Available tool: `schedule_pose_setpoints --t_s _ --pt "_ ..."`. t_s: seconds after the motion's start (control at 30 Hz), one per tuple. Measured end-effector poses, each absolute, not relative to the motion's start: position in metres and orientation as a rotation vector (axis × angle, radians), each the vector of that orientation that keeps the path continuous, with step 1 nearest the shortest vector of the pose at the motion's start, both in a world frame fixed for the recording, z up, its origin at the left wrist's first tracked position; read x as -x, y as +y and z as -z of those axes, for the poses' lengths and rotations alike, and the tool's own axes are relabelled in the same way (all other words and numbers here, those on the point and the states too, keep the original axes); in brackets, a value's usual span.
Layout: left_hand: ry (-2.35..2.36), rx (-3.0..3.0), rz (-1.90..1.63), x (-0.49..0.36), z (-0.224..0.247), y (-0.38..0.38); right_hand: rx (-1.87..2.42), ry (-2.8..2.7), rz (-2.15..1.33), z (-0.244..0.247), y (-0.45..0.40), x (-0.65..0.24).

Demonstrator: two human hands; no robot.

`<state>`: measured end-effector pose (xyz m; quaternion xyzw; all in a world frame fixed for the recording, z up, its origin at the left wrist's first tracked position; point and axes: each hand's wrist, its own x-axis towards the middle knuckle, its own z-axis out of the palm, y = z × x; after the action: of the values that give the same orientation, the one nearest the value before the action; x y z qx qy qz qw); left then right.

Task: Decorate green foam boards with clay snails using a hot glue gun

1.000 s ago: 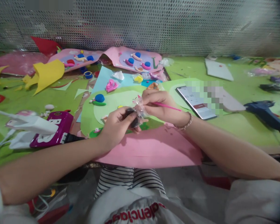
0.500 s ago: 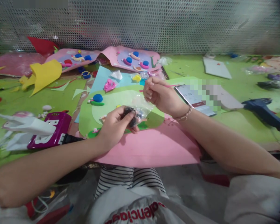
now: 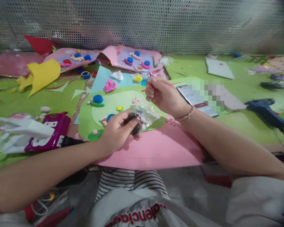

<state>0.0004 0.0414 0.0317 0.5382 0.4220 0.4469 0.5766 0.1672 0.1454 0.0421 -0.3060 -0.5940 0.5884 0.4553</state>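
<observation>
My left hand [image 3: 115, 130] is closed around a black lump, seemingly modelling clay [image 3: 135, 124], in a clear plastic bag [image 3: 151, 116]. The bag's loose end spreads to the right over a green paper cutout [image 3: 85, 118]. My right hand [image 3: 164, 96] is raised beyond the bag, its fingers curled into a pinch; anything between the fingertips is too small to make out. Under my hands, the cutout lies on pink card [image 3: 153, 149]. It carries a blue-and-green clay snail [image 3: 97, 100], a small yellow flower [image 3: 119, 108] and a green disc with a pink flower [image 3: 94, 135].
A phone [image 3: 196, 99] lies right of my right hand, with a blue glue gun [image 3: 266, 112] farther right. At left sits a purple power strip [image 3: 49, 127] with white plugs. Lumps of pink clay [image 3: 110, 85] and decorated pink sheets [image 3: 111, 53] lie behind, before a perforated metal panel [image 3: 142, 28].
My left hand has shifted slightly toward me and right with the bagged black lump, uncovering the yellow flower and a pink decoration. My right hand stays nearly in place, fingers still curled.
</observation>
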Motion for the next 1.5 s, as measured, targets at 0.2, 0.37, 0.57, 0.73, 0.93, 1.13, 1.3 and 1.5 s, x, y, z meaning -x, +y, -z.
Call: schedule_pose_setpoints --t_s 0.2,0.37,0.57,0.73,0.93,1.13,1.3,1.5 --pt "0.97 -1.675 -0.909 0.004 -0.029 0.039 0.751 -1.538 -1.317 -0.036 0.149 -0.169" --pt "0.908 -1.992 -0.896 0.005 -0.022 0.039 0.81 -1.589 -1.234 -0.032 0.155 -0.172" --pt "0.866 -2.053 -0.876 0.006 -0.022 0.039 0.857 -1.721 -1.135 -0.028 0.16 -0.175" --pt "0.848 -2.047 -0.802 0.006 -0.02 0.038 0.912 -1.837 -0.985 -0.021 0.165 -0.175" --pt "0.821 -2.039 -0.785 0.005 -0.016 0.038 0.93 -1.965 -0.785 -0.007 0.179 -0.174" --pt "0.745 -2.011 -0.82 0.003 -0.019 0.037 0.934 -2.029 -0.709 0.002 0.19 -0.17" --pt "0.823 -1.875 -0.754 0.002 -0.022 0.037 0.958 -2.065 -0.696 -0.003 0.185 -0.165" --pt "0.792 -1.839 -0.727 0.003 -0.021 0.038 1.06 -2.085 -0.694 -0.008 0.181 -0.166"
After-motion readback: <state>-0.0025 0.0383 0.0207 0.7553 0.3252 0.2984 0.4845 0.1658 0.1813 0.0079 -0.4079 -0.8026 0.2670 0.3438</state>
